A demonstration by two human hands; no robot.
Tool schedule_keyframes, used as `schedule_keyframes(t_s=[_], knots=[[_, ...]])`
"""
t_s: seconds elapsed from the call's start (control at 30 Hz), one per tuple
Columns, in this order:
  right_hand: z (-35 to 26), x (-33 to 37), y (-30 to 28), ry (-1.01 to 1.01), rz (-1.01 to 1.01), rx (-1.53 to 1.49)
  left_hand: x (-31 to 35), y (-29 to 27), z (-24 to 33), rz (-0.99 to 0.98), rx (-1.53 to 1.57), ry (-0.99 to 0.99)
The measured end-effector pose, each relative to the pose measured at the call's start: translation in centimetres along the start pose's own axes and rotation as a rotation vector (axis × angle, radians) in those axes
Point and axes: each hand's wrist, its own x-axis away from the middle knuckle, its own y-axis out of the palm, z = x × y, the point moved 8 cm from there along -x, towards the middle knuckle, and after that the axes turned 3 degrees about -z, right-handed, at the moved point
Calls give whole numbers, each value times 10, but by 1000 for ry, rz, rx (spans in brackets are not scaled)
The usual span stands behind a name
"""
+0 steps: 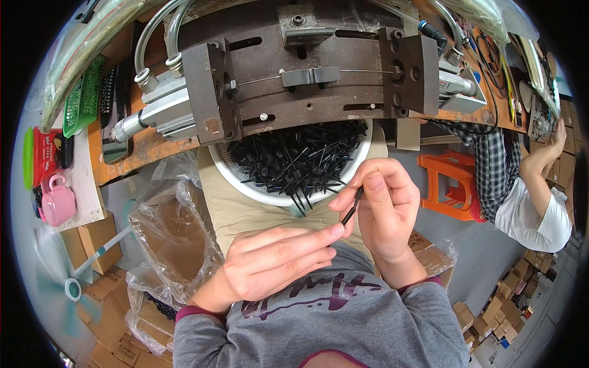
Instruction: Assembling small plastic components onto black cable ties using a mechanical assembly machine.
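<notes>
Black part (350,213) pinched in your right hand (389,205)

Part's in front of your torso, just off the near right side of the white basket (232,180), tilted, upper end leaning right. Your right thumb and index finger are closed on that upper end, no real gap. Your left hand (261,262) has its fingers straight and together, tips at the part's lower end; thumb not clearly seen, so can't tell if it grips or just touches. Basket's at your lap, loaded with a heap of black pieces (294,156), a few poking over the near rim. Beyond it: dark fixture (351,95), small block (310,76) at its middle, thin wire (257,80) out to both sides. Orange stool (431,162) right, pink mug (59,203) left, fan (72,289) lower left.
</notes>
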Motion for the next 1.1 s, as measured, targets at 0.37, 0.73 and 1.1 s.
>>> schedule_keyframes(t_s=[0.37,0.73,1.1], knots=[[-7,4,8,-80,-55,-27,2,-3,-6,22,86,-37],[1,2,3,-6,-70,-72,-1,-3,-6,20,38,-56],[-13,14,-16,-67,69,250,-57,-4,-27,151,-699,-85]])
